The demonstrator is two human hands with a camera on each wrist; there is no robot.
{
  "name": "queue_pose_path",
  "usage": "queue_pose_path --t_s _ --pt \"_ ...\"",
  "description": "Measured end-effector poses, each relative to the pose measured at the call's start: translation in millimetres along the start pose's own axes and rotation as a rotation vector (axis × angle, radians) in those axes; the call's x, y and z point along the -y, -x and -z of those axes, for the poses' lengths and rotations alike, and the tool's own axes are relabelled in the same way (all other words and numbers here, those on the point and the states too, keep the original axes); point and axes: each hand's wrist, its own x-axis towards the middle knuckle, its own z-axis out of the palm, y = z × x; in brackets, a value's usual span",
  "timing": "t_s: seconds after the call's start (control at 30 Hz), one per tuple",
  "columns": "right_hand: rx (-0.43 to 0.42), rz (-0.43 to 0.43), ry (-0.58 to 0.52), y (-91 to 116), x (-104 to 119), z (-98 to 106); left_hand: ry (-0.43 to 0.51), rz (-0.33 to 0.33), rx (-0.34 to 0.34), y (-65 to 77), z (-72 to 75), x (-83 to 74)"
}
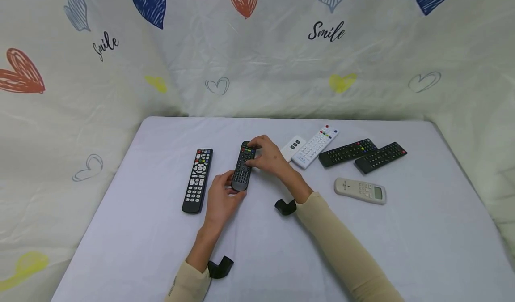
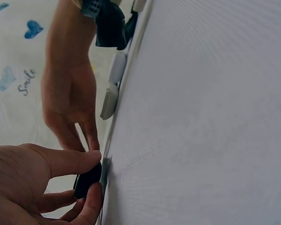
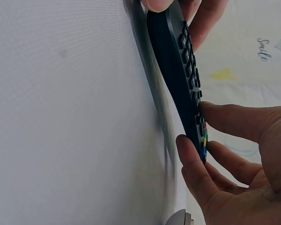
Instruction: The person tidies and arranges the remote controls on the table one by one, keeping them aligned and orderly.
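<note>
A black remote control [image 1: 242, 170] with coloured buttons at its far end is held between both hands. My left hand [image 1: 221, 199] pinches its near end between thumb and fingers, as the left wrist view shows at close range. At the far end my right hand [image 1: 270, 157] holds it, thumb on the button face and fingers at the edge. In the right wrist view the remote [image 3: 178, 70] is seen from its side, close to the white cloth. Left of it lies a longer black remote with white buttons [image 1: 197, 181].
To the right lie a small white remote [image 1: 293, 147], a larger white remote [image 1: 315, 146], two black remotes [image 1: 348, 152] [image 1: 380, 157] touching each other, and a grey remote with a small screen [image 1: 360, 190]. A white cloth covers the table [image 1: 257, 257]; a printed curtain hangs behind.
</note>
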Motion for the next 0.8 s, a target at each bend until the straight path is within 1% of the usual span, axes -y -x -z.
queue_pose_path --t_s 0.27,0.43,0.57,0.8 --pt "0.006 0.022 -0.012 0.9 3.7 -5.4 0.011 0.0 -0.015 5.2 3.9 2.4" --pt "0.005 0.029 -0.008 0.7 3.9 -9.1 0.009 0.026 -0.017 8.3 5.9 2.6" --pt "0.003 0.034 -0.01 1.1 3.4 -12.5 0.014 0.03 -0.02 10.9 7.4 2.4" --pt "0.004 0.045 -0.018 2.4 5.5 -18.5 -0.008 0.037 -0.037 15.0 10.1 2.7"
